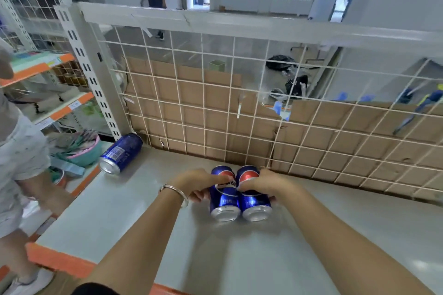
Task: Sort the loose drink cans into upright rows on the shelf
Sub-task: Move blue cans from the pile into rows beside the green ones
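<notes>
Fingers (217, 181) of the left hand (196, 185) clamp one blue aluminium drink can (225, 201). Fingers (245, 187) of the right hand (262, 182) clamp a second blue can (256, 203). The two cans touch, tipped end-on, on the pale grey shelf (143, 211). Raised together, they could knock and one could topple. A third blue can (121, 153) lies loose at the left rear, free to roll.
</notes>
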A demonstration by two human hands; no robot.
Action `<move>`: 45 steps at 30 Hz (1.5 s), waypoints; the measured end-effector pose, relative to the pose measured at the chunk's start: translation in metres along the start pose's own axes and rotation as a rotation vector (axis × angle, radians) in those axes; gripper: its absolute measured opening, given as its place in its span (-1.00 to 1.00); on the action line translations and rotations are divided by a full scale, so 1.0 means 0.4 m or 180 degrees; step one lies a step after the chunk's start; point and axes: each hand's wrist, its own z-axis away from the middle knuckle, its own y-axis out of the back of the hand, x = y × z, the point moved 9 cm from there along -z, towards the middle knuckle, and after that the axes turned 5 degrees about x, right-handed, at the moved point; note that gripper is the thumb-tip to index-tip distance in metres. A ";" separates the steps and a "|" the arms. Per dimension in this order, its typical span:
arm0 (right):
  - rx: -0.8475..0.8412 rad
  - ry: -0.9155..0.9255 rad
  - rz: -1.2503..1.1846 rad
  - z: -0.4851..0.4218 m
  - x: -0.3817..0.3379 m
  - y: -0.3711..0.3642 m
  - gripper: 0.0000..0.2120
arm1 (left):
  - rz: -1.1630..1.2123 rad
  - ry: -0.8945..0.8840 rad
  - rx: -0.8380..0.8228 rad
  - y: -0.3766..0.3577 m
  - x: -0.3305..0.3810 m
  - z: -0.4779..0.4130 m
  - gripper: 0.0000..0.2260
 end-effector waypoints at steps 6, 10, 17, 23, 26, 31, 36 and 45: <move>0.0445 -0.0030 -0.1211 0.102 0.190 0.121 -0.45 | 0.0255 -0.0384 -0.0296 -0.164 0.147 0.075 -0.60; 0.0789 -0.0043 -0.1674 0.220 0.363 0.256 -0.50 | 0.0636 -0.0613 -0.0397 -0.312 0.292 0.168 -0.68; 0.1793 -0.0251 -0.2090 0.471 0.794 0.526 -0.66 | 0.0673 -0.1358 -0.0732 -0.683 0.609 0.402 -0.73; 0.2266 -0.0529 -0.2015 0.694 1.116 0.685 -0.49 | 0.0489 -0.1571 -0.1243 -1.020 0.794 0.600 -0.68; 0.2428 -0.0489 -0.2027 0.762 1.217 0.750 -0.29 | 0.0424 -0.1644 -0.1276 -1.123 0.868 0.658 -0.71; 0.2779 -0.0305 -0.1607 0.780 1.282 0.854 -0.18 | 0.0481 -0.1821 -0.1268 -1.201 0.962 0.695 -0.64; 0.2750 0.0258 -0.0968 0.716 1.219 0.975 -0.04 | 0.1104 -0.2067 -0.1203 -1.197 1.050 0.647 -0.63; 0.2421 0.0282 0.0887 0.579 1.163 1.131 -0.18 | 0.1366 -0.2137 -0.0834 -1.205 1.133 0.554 -0.63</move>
